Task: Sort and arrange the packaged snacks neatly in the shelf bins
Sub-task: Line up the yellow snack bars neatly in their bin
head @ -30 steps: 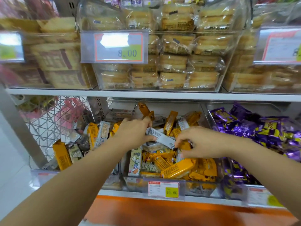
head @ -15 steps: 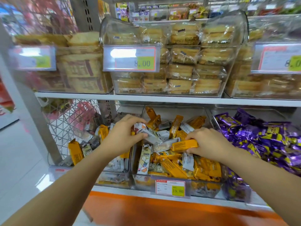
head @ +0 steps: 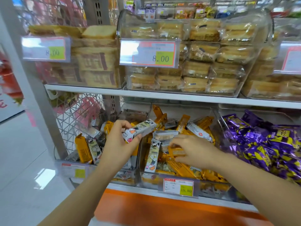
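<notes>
Head camera looks down along two bare forearms reaching into the lower shelf. Left hand [head: 119, 141] is raised near the divide between two bins, thumb underneath and fingers curled over a long white snack packet printed with cartoon figures [head: 140, 130], held tilted with its far end higher. Right hand [head: 193, 152] sits palm down, low over the middle clear plastic bin [head: 150, 178], fingers reaching onto an orange foil packet [head: 176, 151]; whether they pinch it cannot be told. The hands are apart.
</notes>
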The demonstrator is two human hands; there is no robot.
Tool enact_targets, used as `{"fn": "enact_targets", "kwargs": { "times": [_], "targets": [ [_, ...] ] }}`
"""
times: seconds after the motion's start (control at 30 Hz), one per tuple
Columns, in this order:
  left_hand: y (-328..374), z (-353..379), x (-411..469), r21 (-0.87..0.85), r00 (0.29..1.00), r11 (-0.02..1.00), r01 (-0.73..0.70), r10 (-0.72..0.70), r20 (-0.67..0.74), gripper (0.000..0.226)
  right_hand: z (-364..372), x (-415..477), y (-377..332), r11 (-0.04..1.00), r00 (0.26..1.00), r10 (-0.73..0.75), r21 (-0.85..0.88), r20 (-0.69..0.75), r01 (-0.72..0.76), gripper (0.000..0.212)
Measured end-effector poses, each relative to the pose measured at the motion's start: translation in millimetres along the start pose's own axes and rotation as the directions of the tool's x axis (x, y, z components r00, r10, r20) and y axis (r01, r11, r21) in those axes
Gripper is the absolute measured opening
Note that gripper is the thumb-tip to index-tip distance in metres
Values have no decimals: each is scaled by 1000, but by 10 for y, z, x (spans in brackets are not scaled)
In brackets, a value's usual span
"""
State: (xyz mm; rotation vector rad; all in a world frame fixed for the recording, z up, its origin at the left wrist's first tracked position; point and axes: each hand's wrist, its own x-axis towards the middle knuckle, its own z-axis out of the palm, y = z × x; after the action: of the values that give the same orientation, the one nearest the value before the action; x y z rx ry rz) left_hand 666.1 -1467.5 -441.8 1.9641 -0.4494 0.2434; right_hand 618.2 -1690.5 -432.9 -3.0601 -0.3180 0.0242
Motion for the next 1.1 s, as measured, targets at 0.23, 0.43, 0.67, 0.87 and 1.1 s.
{"fn": "enact_targets", "kwargs": {
  "times": [0.23, 0.43, 0.67, 0.87, 1.1],
  "targets": [
    [-61, -35, -65, 13, 999, 1000, -29, 28, 28, 23, 151, 251, -77, 977, 970, -1, -208, 242, 53, 78],
    [-106, -80, -53, -10, 999, 1000, -2, 3, 42, 24, 103, 271, -39, 986, 954, 36, -165, 299, 14, 89],
    [-117, -111, -57, -18, 998, 1000, -17, 18, 57, 24, 37, 371, -112, 984, 885, 118, -175, 450, -42, 98],
    [-103, -117, -40, -1, 998, 1000, -29, 29, 55, 24, 42, 319, -109, 986, 897, 148, -128, 417, -104, 77],
    [-23, 36, -68, 117, 985, 980, -164, 157, 67, 34, -124, 90, 107, 914, 964, 199, 321, 174, -247, 85]
  ]
}}
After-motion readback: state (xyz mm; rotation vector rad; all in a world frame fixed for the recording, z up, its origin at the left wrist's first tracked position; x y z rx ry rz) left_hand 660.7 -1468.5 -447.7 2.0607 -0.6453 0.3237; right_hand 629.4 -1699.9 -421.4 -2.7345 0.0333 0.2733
